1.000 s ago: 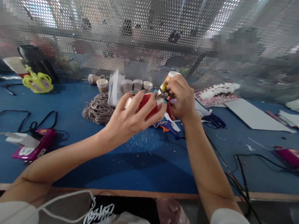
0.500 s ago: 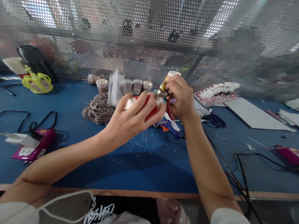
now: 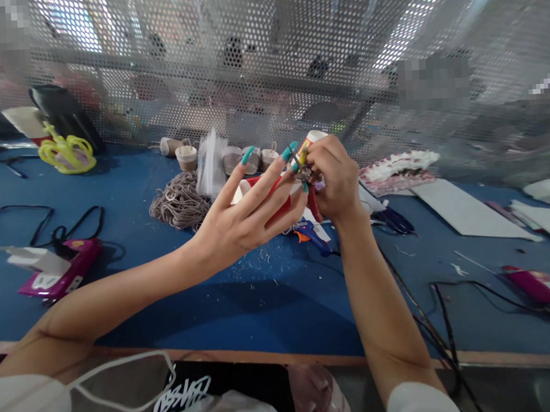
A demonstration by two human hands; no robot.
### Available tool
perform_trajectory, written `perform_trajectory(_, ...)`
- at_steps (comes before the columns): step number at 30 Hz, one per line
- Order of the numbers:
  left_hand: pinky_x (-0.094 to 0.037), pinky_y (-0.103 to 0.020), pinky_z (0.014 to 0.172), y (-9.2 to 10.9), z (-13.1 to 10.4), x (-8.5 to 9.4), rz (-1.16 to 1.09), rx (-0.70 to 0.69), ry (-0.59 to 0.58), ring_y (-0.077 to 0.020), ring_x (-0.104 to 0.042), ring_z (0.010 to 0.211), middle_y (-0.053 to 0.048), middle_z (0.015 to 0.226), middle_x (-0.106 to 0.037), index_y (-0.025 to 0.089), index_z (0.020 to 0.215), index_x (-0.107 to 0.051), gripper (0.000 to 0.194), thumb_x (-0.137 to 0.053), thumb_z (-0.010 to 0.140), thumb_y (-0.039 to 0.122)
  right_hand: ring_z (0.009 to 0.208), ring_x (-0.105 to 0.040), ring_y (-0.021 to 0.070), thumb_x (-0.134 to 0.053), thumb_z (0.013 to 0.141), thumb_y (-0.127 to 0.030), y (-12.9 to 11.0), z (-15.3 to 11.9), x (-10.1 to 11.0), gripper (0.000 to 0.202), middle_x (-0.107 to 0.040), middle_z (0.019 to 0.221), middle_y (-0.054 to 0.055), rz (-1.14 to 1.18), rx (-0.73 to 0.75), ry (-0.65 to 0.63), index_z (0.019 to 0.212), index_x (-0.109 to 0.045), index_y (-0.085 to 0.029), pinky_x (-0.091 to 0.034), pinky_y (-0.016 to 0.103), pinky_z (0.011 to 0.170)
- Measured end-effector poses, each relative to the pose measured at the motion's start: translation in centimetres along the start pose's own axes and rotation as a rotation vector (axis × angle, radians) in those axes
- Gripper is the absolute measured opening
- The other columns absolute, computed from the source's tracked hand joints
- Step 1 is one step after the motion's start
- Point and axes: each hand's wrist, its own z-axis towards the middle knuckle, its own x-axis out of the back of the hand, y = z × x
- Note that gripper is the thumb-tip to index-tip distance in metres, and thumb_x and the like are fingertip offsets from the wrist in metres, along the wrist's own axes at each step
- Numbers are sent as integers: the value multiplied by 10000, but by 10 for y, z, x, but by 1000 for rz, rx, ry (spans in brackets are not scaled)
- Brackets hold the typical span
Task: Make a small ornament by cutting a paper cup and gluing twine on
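Note:
My left hand [image 3: 252, 213], with teal nails, reaches across a red-and-white object [image 3: 277, 209] and holds it from behind. Its upper fingers are stretched out and the lower ones curl over the red part; the thumb cannot be made out. My right hand [image 3: 333, 172] is closed round red-handled scissors [image 3: 315, 202], whose dark metal blades point up and left, close to the left fingertips. A small pinkish bit shows by the right fingers. Behind that hand rises a white-topped, yellow-and-red container [image 3: 315, 136].
Grey cord [image 3: 179, 202], a clear plastic bag [image 3: 211, 166] and small pots [image 3: 186, 156] lie beyond my left hand. A blue glue gun [image 3: 314, 236] rests below the right. Magenta power strips [image 3: 73, 266], cables, a yellow crown [image 3: 67, 149] and white boards [image 3: 473, 211] flank them.
My left hand's upper fingers have lifted and straightened away from the red-and-white object. The scissors' blades have tilted further upward. My right hand stays nearly in place.

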Motion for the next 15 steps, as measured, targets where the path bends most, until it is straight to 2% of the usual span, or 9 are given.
perform_trajectory(10, -404, -532, 1127, 1, -2, -3, 54, -28, 77, -279, -524, 1344, -45, 1356, -634, 274, 1343, -493, 501, -517, 883, 78, 837, -565, 207, -420, 949, -354, 0, 0, 0, 184, -575, 905, 63, 26, -16, -8, 812, -485, -250, -495, 352, 660)
perform_trajectory(15, -408, -535, 1120, 2, -1, 0, -5, -15, 63, -289, -521, 1346, -47, 1359, -630, 284, 1337, -509, 497, -547, 880, 92, 874, -581, 219, -407, 958, -395, -1, -1, -2, 223, -584, 914, 65, 27, -58, -26, 833, -520, -249, -513, 358, 673)
